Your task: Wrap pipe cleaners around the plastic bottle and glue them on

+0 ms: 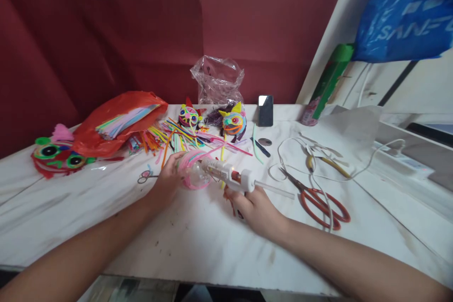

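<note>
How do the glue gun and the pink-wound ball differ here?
The glue gun is long and white, with a pale stick jutting from its back; the ball is rounded and clear, wound with pink strands. The right hand grips the glue gun, while the left hand holds the ball. Both are held, close together.

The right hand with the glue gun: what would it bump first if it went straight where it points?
Probably the pink-wrapped clear ball in the left hand. The glue gun in the right hand points at it; whether they touch is hard to tell.
</note>
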`<control>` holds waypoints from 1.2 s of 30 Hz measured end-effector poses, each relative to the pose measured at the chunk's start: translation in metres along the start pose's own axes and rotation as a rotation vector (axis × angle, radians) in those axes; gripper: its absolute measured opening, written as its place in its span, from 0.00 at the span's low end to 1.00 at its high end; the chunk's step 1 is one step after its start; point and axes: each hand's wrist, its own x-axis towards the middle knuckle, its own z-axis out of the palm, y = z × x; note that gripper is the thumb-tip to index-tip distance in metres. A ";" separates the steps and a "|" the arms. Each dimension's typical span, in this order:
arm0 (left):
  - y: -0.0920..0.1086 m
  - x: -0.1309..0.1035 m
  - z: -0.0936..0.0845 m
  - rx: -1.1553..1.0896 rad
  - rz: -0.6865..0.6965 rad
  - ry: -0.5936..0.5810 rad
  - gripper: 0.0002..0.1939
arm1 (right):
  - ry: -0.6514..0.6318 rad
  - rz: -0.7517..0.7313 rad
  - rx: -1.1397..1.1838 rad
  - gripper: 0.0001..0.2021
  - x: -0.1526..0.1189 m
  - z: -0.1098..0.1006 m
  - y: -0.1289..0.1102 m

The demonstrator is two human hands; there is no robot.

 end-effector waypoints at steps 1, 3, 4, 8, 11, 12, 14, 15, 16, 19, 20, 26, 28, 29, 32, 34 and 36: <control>0.000 0.000 0.000 0.002 -0.001 0.001 0.30 | 0.011 0.007 -0.003 0.09 0.000 -0.001 0.000; -0.001 0.000 -0.001 0.006 0.002 -0.002 0.31 | 0.016 0.044 -0.011 0.10 0.000 -0.002 -0.001; -0.002 0.001 -0.001 0.007 0.003 -0.004 0.32 | 0.010 0.063 -0.011 0.10 0.000 -0.002 -0.001; -0.004 0.001 -0.002 0.022 0.014 0.003 0.32 | -0.018 0.073 0.014 0.11 0.000 -0.002 -0.002; -0.006 0.001 -0.002 0.030 0.042 -0.001 0.32 | -0.012 0.095 0.018 0.11 -0.002 -0.002 -0.001; -0.006 0.001 -0.003 0.025 0.042 -0.004 0.32 | -0.011 0.108 0.015 0.11 -0.002 -0.002 -0.001; -0.008 0.001 -0.003 0.009 0.037 -0.010 0.32 | -0.016 0.118 0.009 0.11 -0.003 -0.002 -0.002; -0.008 0.001 -0.003 0.001 0.034 -0.011 0.32 | -0.021 0.118 0.008 0.11 -0.003 -0.002 -0.003; -0.008 0.001 -0.003 -0.005 0.031 -0.010 0.32 | -0.024 0.114 0.009 0.12 -0.003 -0.002 -0.003; -0.008 0.001 -0.002 -0.017 0.022 -0.010 0.32 | -0.023 0.108 0.005 0.12 -0.004 -0.001 -0.004; -0.007 0.001 -0.002 -0.018 0.018 -0.009 0.31 | -0.019 0.109 0.004 0.12 -0.004 -0.001 -0.004; -0.007 0.000 -0.002 -0.022 0.015 -0.007 0.32 | -0.009 0.172 0.004 0.12 -0.004 -0.002 -0.005; -0.008 0.000 -0.003 -0.022 0.021 -0.019 0.33 | -0.004 0.185 -0.016 0.13 -0.004 -0.003 -0.006; -0.008 0.000 -0.003 -0.021 0.026 -0.023 0.33 | 0.006 0.182 -0.028 0.13 -0.004 -0.003 -0.006; -0.009 0.001 -0.004 -0.011 0.029 -0.030 0.33 | 0.021 0.157 -0.037 0.13 -0.004 -0.004 -0.007; -0.009 0.000 -0.004 -0.005 0.022 -0.029 0.33 | 0.007 0.144 -0.014 0.13 -0.004 -0.002 -0.007; -0.008 0.000 -0.003 -0.005 0.020 -0.024 0.33 | -0.002 0.145 0.003 0.13 -0.004 -0.001 -0.007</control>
